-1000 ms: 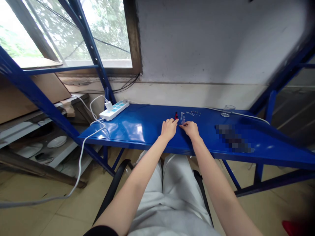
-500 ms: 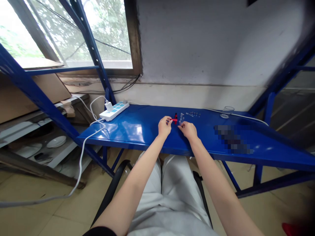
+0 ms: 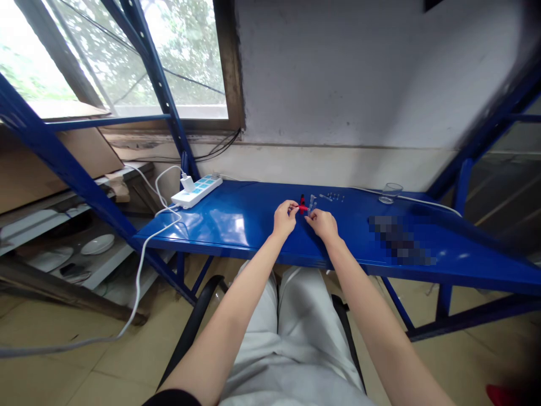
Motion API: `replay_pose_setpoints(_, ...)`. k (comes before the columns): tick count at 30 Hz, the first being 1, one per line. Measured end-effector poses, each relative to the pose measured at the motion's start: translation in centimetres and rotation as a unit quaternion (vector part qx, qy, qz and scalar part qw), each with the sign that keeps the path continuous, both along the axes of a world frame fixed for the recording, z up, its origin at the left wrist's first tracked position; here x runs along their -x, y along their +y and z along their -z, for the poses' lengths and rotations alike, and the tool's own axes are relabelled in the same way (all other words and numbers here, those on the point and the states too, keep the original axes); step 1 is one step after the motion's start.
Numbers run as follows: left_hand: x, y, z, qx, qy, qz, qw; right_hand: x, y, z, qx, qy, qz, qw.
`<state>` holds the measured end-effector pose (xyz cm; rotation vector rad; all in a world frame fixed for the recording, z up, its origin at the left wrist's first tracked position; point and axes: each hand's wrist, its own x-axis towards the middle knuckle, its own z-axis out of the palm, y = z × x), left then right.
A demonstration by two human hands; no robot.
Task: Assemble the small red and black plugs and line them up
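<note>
My left hand (image 3: pixel 284 219) pinches a small red tube-shaped piece (image 3: pixel 303 208), which points toward the right hand. Close to its tip, my right hand (image 3: pixel 323 224) has its fingers pressed together around a small clear piece, mostly covered by the fingertips. Just behind the red tube, a dark red-and-black piece (image 3: pixel 302 199) is on the blue table. Small clear plastic parts (image 3: pixel 312 199) lie beyond the right fingertips. A thin clear part (image 3: pixel 325 197) and several tiny bits (image 3: pixel 336 197) are farther right.
The blue table (image 3: pixel 253 225) carries a white power strip (image 3: pixel 196 192) with a plugged-in cable at left. At right stand a clear glass cup (image 3: pixel 389 193) and a blurred-out dark object (image 3: pixel 399 239). A white cable (image 3: pixel 431 202) runs along the back edge.
My left hand has shifted slightly right, bringing the red tube closer to the right fingertips. My right hand has hardly moved.
</note>
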<state>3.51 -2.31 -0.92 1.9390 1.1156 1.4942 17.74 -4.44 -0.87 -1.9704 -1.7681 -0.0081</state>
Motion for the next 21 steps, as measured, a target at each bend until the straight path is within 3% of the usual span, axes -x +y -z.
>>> replay_pose_setpoints(9, -0.02, -0.04, 0.05, -0.023, -0.006, 0.008, 1.0, 0.11, 0.08, 0.14, 0.0, -0.024, -0.011, 1.0)
replay_pose_setpoints(21, -0.16, -1.0, -0.02, -0.103, 0.107, 0.033, 0.988, 0.13, 0.08, 0.31, -0.025, -0.031, -0.032, 0.999)
